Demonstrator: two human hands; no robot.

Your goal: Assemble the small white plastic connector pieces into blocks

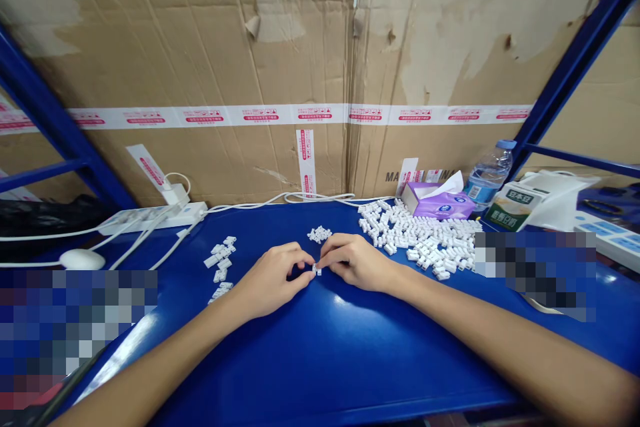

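Observation:
Near the middle of the blue table, my left hand (277, 278) pinches a small white plastic piece (317, 270) between thumb and forefinger. My right hand (353, 260) meets it from the other side, its fingertips closed at the top of the same piece. Just beyond the hands lies a little heap of smaller white parts (319, 234). To the right spreads a large pile of white plastic pieces (400, 233). Several similar white pieces (220, 260) lie in a loose column left of my left hand. Fingers partly cover the held piece, so its details are hard to see.
A purple tissue pack (440, 203), a water bottle (490, 177) and a green-and-white carton (515, 207) stand at the back right. A power strip (155, 217) with white cables lies at the back left. Cardboard (225, 67) walls the rear, between blue metal posts (575, 60).

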